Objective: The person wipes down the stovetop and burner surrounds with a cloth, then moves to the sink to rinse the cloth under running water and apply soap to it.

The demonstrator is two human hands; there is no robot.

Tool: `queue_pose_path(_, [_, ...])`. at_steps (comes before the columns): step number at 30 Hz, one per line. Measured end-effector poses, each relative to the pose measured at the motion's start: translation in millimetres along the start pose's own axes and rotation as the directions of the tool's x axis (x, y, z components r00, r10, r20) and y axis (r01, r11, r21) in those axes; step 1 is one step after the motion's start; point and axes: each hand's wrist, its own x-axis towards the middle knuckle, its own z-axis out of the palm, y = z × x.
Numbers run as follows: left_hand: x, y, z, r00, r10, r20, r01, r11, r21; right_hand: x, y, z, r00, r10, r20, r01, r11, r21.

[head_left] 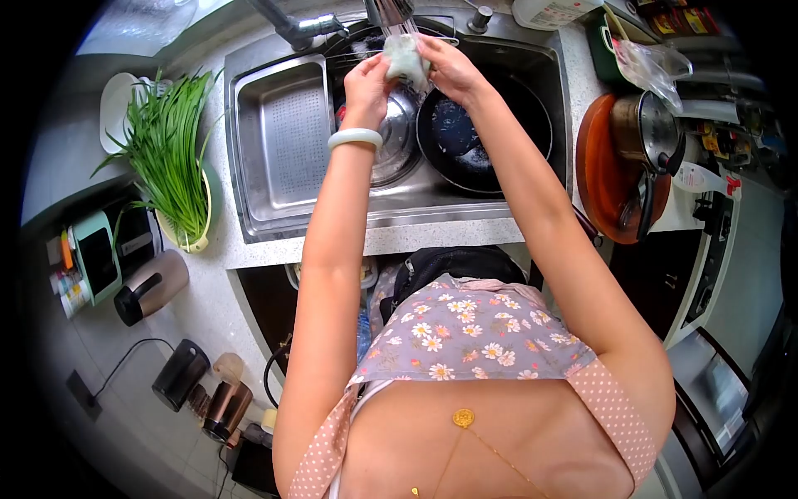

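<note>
My left hand (366, 90) and my right hand (450, 70) hold a pale, whitish-green cloth or sponge (406, 60) between them. Water runs down onto it from the faucet head (389, 12) above the sink. Below my hands, a round metal lid or pan (394, 137) rests in the basin, partly hidden by my left wrist. A black frying pan (519, 112) with some water in it lies to the right, partly behind my right forearm.
At the left of the sink (283, 133), green leafy stalks (170, 137) lie in a pale basket (198, 243). A lidded pot (636, 125) stands on a round wooden board (600, 183) at the right. Several bottles and appliances line both sides.
</note>
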Motion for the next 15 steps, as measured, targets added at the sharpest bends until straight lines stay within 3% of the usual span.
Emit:
queue_pose_path(5, [4.3, 0.7, 6.9, 0.993, -0.113, 0.025, 0.115, 0.957, -0.266, 19.7, 13.3, -17.5, 1.000, -0.020, 0.017, 0.016, 0.978, 0.207])
queue_pose_path(8, [-10.2, 0.2, 23.1, 0.980, -0.194, 0.034, 0.197, 0.973, -0.123, 17.7, 11.4, 2.1, 0.979, -0.177, -0.104, 0.179, 0.984, 0.011])
queue_pose_path(9, [-10.8, 0.4, 26.5, 0.985, -0.164, 0.061, 0.169, 0.981, -0.096, 15.6, 6.1, 4.6, 0.992, -0.119, -0.034, 0.121, 0.991, 0.062])
queue_pose_path(12, [12.8, -8.5, 16.3, 0.987, -0.026, 0.159, 0.056, 0.981, -0.184, 15.6, 7.4, 13.8, 0.994, -0.050, -0.100, 0.086, 0.909, 0.407])
queue_pose_path(13, [14.1, -7.7, 17.3, 0.980, 0.081, 0.180, -0.055, 0.988, -0.145, 15.9, 5.7, 7.4, 0.983, 0.042, 0.179, -0.124, 0.870, 0.478])
queue_pose_path(15, [16.0, -3.4, 14.5, 0.947, 0.223, 0.231, -0.276, 0.933, 0.230, 12.8, 9.2, -0.3, 0.921, 0.144, 0.362, -0.353, 0.701, 0.620])
